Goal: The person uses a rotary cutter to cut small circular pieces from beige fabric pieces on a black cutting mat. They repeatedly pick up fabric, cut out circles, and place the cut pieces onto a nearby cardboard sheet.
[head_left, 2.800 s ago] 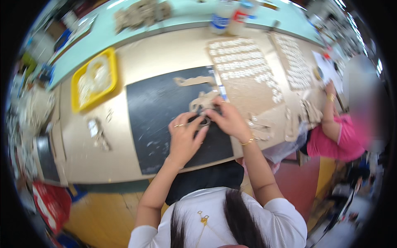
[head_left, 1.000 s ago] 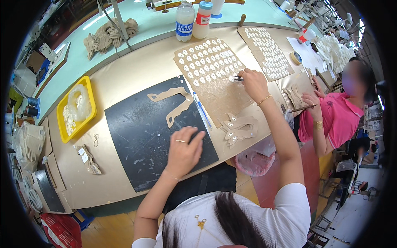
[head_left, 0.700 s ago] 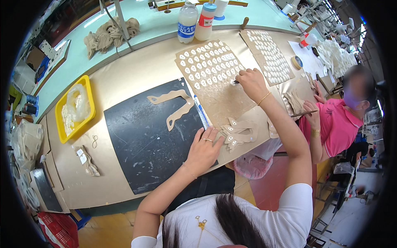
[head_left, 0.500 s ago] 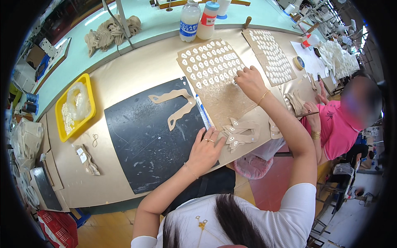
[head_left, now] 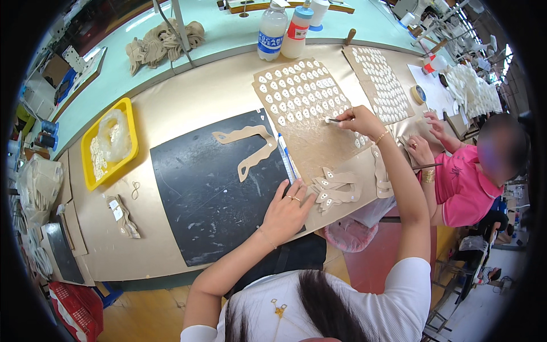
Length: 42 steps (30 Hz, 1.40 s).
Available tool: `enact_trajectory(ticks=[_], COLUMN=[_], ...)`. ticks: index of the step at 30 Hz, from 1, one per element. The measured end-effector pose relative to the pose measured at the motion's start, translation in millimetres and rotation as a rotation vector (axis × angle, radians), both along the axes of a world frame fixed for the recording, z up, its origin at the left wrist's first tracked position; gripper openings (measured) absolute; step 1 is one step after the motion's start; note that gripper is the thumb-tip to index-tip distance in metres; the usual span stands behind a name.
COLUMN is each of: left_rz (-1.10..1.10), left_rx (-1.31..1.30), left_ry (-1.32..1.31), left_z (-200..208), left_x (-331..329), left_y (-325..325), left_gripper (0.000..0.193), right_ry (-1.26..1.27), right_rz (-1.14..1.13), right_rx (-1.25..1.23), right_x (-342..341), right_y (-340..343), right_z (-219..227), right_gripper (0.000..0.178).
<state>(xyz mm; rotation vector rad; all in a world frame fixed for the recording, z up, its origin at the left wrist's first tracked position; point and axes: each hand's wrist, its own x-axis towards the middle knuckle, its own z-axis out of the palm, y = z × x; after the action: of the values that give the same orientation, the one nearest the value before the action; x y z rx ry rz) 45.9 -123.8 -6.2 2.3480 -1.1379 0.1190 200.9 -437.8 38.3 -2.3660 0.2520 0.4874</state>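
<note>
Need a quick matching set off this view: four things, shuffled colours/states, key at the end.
Column 1
1. Tray
2. Right hand
3. Mat
4. Left hand

Column 2
A. Black, with a beige cut piece lying on it
B. Spread out, holding no tool
C. Yellow, with a clear bag inside
D. Holding a thin dark tool over the brown card

Pairs: 1-C, 2-D, 3-A, 4-B
</note>
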Motion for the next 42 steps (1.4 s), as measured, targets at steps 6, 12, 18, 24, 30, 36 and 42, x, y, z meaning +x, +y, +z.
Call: enact_trajectory(ticks=[6,12,18,24,30,36,42], left_rz=[-0.006,0.087,0.557,0.637,0.614,0.599,0.673], left_rx=[-0.070,-0.282,-0.247,-0.163,-0.020,-0.071,-0.288], left_ry=[-0.014,0.082,0.022,0.011,0.022,0.025,0.063], left_z=[5,17,23,18,17,15,8], left_x=[0,-26,-44,-38,-31,-27,-28], left_y=[3,41,117,130,123,126,130], left_gripper=[0.040,0.039,0.034,0.034,0.035,0.034,0.032], right_ry=[-0.032,-0.120,-0.261,-0.311,-0.243,-0.335,-0.447], right_rz=[-0.005,0.211,0.294,0.355,0.366,0.251,0.416], right_rx=[0.083,0.065,0.073,-0.008,-0.051,0.043,0.005], right_x=[-29,-96,-144,-153,-153,-118,-57], right_y=[39,151,255,276,273,249,233], right_z=[44,54,23,15,31,46,4], right_gripper=[0.027,0.029,0.026,0.024,0.023,0.022,0.022])
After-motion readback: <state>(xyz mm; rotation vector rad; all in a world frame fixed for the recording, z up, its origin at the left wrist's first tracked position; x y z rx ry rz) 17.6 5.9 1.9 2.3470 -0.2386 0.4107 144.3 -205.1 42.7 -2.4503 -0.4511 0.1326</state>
